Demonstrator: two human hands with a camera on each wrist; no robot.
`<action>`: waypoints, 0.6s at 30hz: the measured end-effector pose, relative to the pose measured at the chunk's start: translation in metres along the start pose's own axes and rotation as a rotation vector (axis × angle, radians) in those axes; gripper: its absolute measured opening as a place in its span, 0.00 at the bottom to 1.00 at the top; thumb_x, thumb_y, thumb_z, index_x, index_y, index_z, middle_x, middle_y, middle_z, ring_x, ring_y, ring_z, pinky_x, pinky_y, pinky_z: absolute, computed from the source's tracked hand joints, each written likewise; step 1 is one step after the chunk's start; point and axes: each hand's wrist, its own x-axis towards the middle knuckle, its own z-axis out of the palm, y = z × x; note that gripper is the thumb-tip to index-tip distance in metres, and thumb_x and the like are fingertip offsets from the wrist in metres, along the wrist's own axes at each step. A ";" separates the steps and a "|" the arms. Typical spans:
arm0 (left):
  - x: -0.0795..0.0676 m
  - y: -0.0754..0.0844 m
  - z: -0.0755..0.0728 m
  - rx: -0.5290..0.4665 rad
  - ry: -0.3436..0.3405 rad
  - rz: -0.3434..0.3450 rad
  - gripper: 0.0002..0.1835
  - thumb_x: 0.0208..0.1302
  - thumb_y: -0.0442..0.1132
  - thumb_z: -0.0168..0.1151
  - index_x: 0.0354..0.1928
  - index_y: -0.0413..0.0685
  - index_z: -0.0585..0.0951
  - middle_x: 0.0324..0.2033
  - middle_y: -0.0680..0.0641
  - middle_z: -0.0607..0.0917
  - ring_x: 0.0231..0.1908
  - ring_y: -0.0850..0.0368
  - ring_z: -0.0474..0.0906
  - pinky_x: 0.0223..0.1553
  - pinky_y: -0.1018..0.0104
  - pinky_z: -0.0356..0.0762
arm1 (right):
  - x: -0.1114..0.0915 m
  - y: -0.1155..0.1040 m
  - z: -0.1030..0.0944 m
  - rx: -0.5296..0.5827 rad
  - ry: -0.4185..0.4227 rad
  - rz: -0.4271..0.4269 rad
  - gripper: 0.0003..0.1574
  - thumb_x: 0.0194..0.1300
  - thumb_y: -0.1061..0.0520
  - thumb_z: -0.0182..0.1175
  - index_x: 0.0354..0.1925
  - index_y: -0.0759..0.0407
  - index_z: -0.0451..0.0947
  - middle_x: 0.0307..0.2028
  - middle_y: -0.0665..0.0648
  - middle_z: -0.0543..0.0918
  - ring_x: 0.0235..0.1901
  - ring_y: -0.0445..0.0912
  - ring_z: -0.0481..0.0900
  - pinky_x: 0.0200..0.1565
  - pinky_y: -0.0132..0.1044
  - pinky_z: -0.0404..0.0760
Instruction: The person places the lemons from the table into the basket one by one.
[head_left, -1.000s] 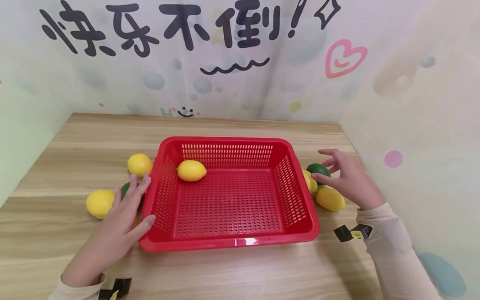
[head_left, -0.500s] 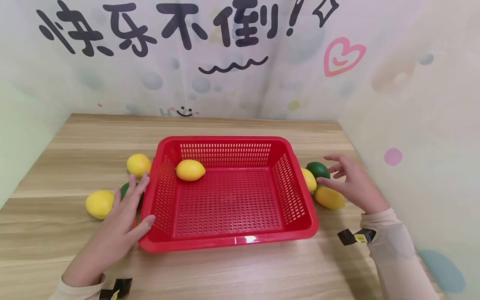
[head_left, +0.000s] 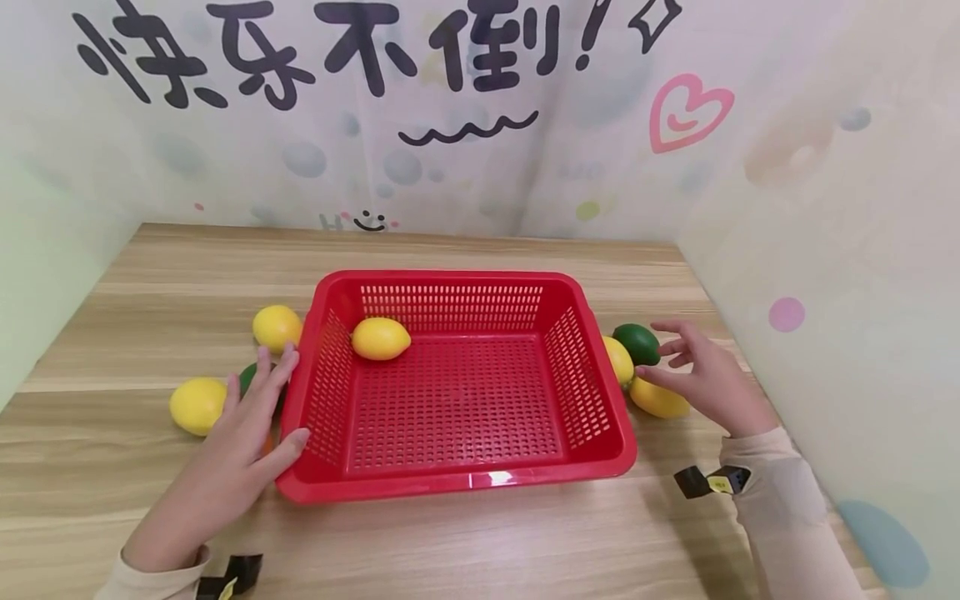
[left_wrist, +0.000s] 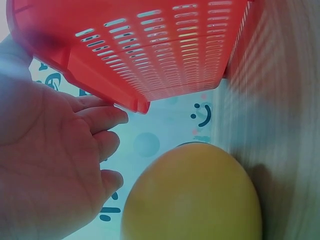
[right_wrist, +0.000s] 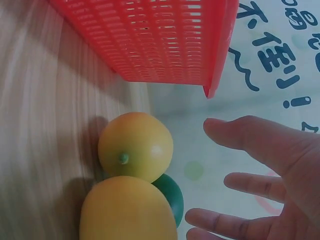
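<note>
Along the left rim of a red plastic basket (head_left: 459,478) rests my left hand (head_left: 236,454), its fingers extended. A yellow lemon (head_left: 381,339) lies inside, near the back left corner. My right hand (head_left: 708,379) hovers just right of a small cluster of fruit, thumb and fingers spread and holding nothing. That cluster is a dark green fruit (head_left: 637,344), a yellow fruit (head_left: 619,362) against the basket's right side, and a longer yellow fruit (head_left: 660,398) in front. In the right wrist view, the thumb and fingers are apart from the fruit (right_wrist: 136,145).
Left of the basket lie a yellow fruit (head_left: 277,328), a larger yellow fruit (head_left: 198,406), and a green fruit (head_left: 248,380) partly hidden by the left hand. An orange bit (head_left: 267,444) shows below it. Patterned walls (head_left: 480,183) border the wooden table (head_left: 480,542) behind and at right.
My right hand has shifted a little right and toward the body, off the green fruit it overlapped before. The left hand, basket and fruit stay in place.
</note>
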 end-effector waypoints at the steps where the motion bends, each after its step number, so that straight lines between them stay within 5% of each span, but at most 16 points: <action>1: 0.000 0.000 0.000 0.000 -0.001 0.000 0.48 0.71 0.37 0.62 0.83 0.47 0.44 0.81 0.38 0.48 0.80 0.35 0.32 0.75 0.41 0.19 | -0.001 0.001 0.001 0.006 -0.001 0.007 0.50 0.66 0.38 0.69 0.75 0.56 0.62 0.57 0.70 0.80 0.54 0.63 0.77 0.45 0.55 0.84; 18: 0.000 -0.002 0.001 0.002 0.002 0.008 0.48 0.71 0.36 0.62 0.83 0.47 0.44 0.81 0.37 0.49 0.80 0.36 0.30 0.75 0.43 0.18 | -0.010 0.024 0.012 -0.003 0.026 0.046 0.46 0.64 0.39 0.71 0.70 0.60 0.69 0.56 0.73 0.81 0.52 0.65 0.81 0.47 0.59 0.84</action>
